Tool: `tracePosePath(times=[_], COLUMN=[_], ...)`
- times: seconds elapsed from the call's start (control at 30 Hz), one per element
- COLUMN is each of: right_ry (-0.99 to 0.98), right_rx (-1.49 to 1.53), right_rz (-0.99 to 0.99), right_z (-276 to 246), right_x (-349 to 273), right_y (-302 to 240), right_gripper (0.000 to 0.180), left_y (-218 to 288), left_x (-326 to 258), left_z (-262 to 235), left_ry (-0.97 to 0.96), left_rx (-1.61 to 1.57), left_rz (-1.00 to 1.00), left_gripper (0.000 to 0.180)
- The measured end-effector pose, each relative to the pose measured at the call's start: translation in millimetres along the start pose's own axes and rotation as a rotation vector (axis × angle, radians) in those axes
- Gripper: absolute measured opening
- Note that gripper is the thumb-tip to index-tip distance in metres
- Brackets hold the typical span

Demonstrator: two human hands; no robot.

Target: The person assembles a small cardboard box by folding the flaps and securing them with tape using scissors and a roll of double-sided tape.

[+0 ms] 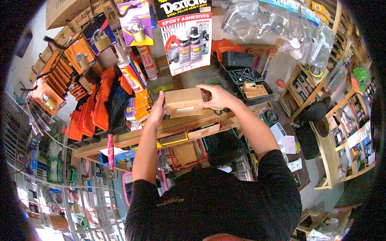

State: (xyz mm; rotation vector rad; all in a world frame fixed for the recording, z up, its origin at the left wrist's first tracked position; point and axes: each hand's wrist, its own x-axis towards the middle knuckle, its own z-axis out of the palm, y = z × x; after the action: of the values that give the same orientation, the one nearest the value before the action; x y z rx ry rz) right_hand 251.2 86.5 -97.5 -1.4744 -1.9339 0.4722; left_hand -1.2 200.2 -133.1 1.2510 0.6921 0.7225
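Note:
I hold a small brown cardboard box [184, 102] with both hands above a wooden shelf edge [177, 128]. My left hand [156, 111] grips its left side, fingers wrapped around the end. My right hand [218, 97] covers its right end from above. The box looks closed, with a pale strip across its front face.
Hanging goods crowd the space above: a large card pack of epoxy tubes [185, 36], padlocks on cards [136, 24], sealant tubes [130, 72], orange packs [86, 112]. A black tray of nails [243, 74] sits to the right, open wooden shelving [341, 132] further right, more boxes below the shelf [185, 152].

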Motion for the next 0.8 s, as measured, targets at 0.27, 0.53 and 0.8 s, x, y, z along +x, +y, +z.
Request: tracePosePath(times=[0.27, 0.53, 0.8], right_ry=[-0.127, -0.260, -0.385], right_rx=[0.235, 0.268, 0.208], right_rz=[0.128, 0.166, 0.269], right_z=[-1.0, -2.0, -9.9], right_x=[17.6, 33.2, 44.9], right_y=[20.2, 24.0, 12.6], right_gripper=[0.057, 0.047, 0.036], left_y=[2.8, -1.2, -10.5], left_x=[-22.5, -34.7, -26.0], left_z=[0.2, -2.2, -17.6], left_ry=[-0.086, 0.146, 0.269], left_rx=[-0.136, 0.262, 0.772], left_rz=[0.017, 0.010, 0.203], left_gripper=[0.066, 0.064, 0.059])
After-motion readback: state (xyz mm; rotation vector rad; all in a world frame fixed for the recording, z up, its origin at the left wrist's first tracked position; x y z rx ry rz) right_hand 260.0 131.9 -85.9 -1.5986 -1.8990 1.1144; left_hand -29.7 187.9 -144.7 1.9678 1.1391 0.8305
